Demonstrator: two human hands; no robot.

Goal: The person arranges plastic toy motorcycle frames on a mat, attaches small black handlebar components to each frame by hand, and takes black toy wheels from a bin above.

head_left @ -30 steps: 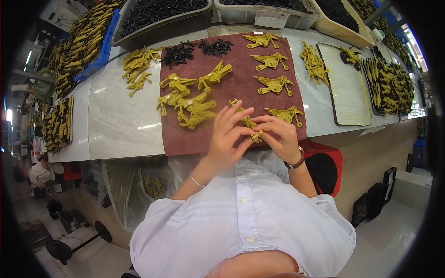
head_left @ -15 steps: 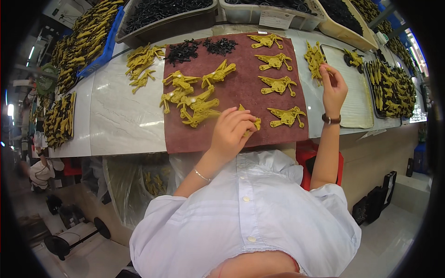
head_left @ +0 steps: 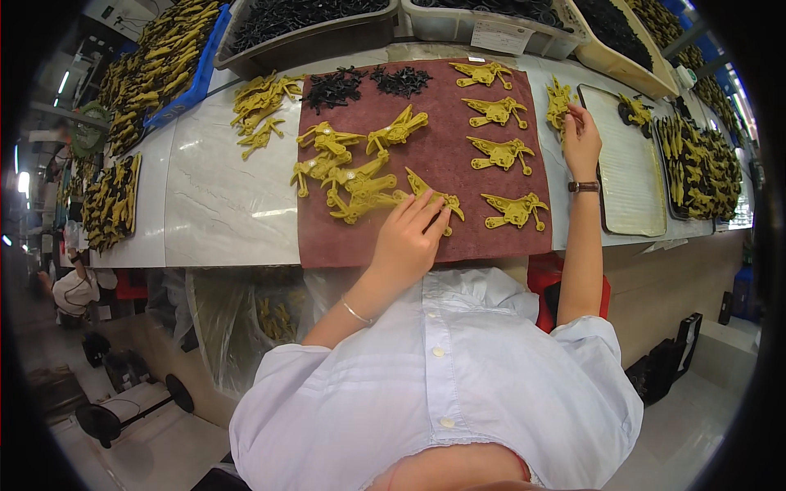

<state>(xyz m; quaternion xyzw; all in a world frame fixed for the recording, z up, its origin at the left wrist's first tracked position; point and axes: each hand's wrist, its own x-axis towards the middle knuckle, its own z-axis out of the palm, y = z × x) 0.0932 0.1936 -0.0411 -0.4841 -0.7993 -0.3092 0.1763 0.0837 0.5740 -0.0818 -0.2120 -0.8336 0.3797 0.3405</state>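
Observation:
On a reddish-brown cloth (head_left: 446, 90), my left hand (head_left: 409, 237) rests its outstretched fingers against the lower edge of a yellow beak-shaped part (head_left: 434, 196). That part lies flat; the thumb is hidden. Farther right, my right hand (head_left: 583, 143) has bent fingers pinched at a small heap of yellow parts (head_left: 558, 98) beside the cloth; the exact grip is partly covered. Several like parts form a column on the cloth's right side, among them a lowest one (head_left: 516, 210). Left of my left hand lies a loose pile of yellow parts (head_left: 356, 184).
Two heaps of small black pieces (head_left: 336, 87) sit at the cloth's far left. Grey bins (head_left: 303, 37) of black parts line the back. At right are a shallow tray (head_left: 634, 188) and a tray of yellow-black parts (head_left: 700, 168). More yellow parts (head_left: 264, 106) lie left of the cloth.
The yellow part under my left hand has come down flat and shows more. My left fingers have straightened slightly. My right hand remains at the heap, its fingers more bent.

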